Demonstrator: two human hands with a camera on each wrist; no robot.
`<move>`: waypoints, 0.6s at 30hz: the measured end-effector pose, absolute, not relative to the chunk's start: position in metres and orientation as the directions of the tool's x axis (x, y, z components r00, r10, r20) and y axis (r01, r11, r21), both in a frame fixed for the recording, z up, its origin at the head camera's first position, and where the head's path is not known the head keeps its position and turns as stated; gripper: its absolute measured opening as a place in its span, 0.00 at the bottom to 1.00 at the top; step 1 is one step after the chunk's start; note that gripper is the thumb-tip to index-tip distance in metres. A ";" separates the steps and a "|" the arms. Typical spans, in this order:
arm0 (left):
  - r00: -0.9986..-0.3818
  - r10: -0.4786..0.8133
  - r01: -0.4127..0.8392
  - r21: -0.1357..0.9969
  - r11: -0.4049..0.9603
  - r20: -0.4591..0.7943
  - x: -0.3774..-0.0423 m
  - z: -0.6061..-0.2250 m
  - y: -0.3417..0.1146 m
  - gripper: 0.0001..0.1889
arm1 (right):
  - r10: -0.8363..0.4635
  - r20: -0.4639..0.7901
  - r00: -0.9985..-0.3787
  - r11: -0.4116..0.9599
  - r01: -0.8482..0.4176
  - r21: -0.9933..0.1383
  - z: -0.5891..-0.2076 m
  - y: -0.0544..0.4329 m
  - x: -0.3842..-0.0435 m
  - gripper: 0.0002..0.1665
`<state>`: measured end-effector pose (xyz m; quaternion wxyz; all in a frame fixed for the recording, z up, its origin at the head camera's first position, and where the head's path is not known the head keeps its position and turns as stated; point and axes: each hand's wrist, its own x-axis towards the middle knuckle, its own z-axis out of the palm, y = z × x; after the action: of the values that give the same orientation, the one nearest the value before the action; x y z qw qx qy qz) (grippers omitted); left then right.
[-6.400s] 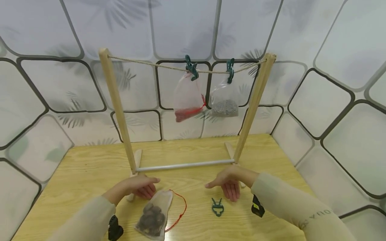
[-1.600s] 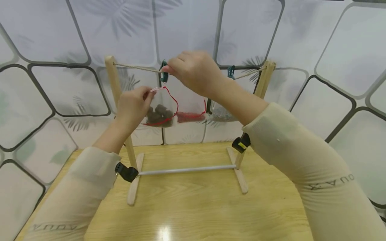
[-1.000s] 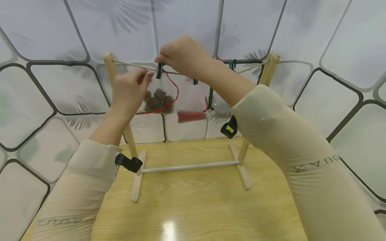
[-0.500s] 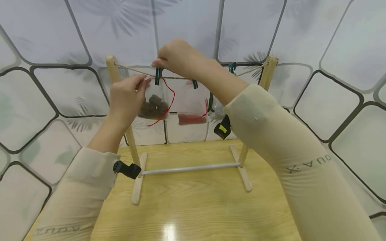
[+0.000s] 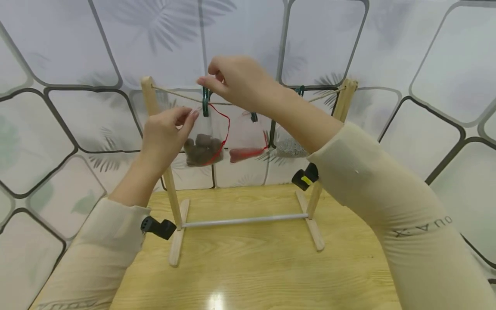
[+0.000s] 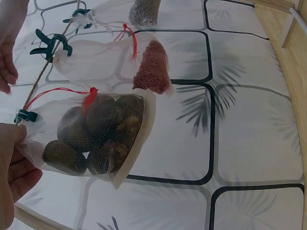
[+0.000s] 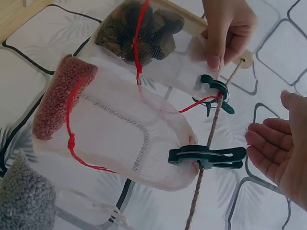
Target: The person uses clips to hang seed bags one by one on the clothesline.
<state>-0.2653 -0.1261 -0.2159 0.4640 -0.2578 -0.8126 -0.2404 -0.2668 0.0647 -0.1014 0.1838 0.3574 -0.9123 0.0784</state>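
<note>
A white mesh drawstring bag (image 6: 100, 127) of dark stones hangs from the rope (image 5: 176, 93) at its left part, its red cord dangling to the right. A green clip (image 5: 206, 102) fastens its top to the rope. My left hand (image 5: 162, 129) pinches the bag's top corner between thumb and fingers, just left of that clip. Close above the clip, my right hand (image 5: 244, 82) holds nothing; in the right wrist view its fingers are loosely spread, apart from the clips. Right of the stones hangs a mesh bag (image 7: 129, 124) with reddish granules, held by a second green clip (image 7: 208, 157).
Farther right hangs a clear bag (image 5: 290, 147) of grey granules under another green clip (image 5: 300, 90). Wooden posts (image 5: 345, 101) carry the rope, and a white bar (image 5: 248, 220) joins their feet above the yellow wooden table (image 5: 252, 267). A patterned wall stands behind.
The stone bag and a clip, lying on the table earlier, are now up on the rope. In the last half second my right fingers have let go of the clip and opened.
</note>
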 end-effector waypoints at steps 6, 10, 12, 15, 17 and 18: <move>-0.350 0.221 0.659 0.072 0.749 0.910 -0.263 -0.223 -0.129 0.10 | -0.621 0.650 -0.437 0.626 -0.776 0.077 -0.115 0.088 -0.244 0.16; -0.252 0.258 0.654 -0.033 0.756 0.933 -0.255 -0.232 -0.130 0.08 | -0.631 0.738 -0.239 0.549 -0.810 0.206 -0.134 0.103 -0.238 0.13; -0.203 0.281 0.663 -0.079 0.744 0.938 -0.249 -0.237 -0.131 0.08 | -0.647 0.743 -0.172 0.523 -0.810 0.267 -0.143 0.107 -0.234 0.13; -0.143 0.319 0.686 -0.138 0.715 0.937 -0.238 -0.243 -0.131 0.11 | -0.675 0.729 -0.113 0.495 -0.802 0.335 -0.155 0.112 -0.227 0.12; -0.118 0.344 0.696 -0.169 0.698 0.932 -0.229 -0.248 -0.133 0.15 | -0.684 0.726 -0.069 0.478 -0.795 0.375 -0.164 0.115 -0.221 0.12; -0.114 0.359 0.700 -0.182 0.691 0.926 -0.224 -0.251 -0.134 0.17 | -0.686 0.726 -0.048 0.467 -0.794 0.390 -0.169 0.116 -0.218 0.12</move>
<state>-0.2242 -0.1340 -0.2509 0.5583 -0.3622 -0.7306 -0.1525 -0.2182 0.1162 -0.1691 0.4615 0.5130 -0.7214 0.0582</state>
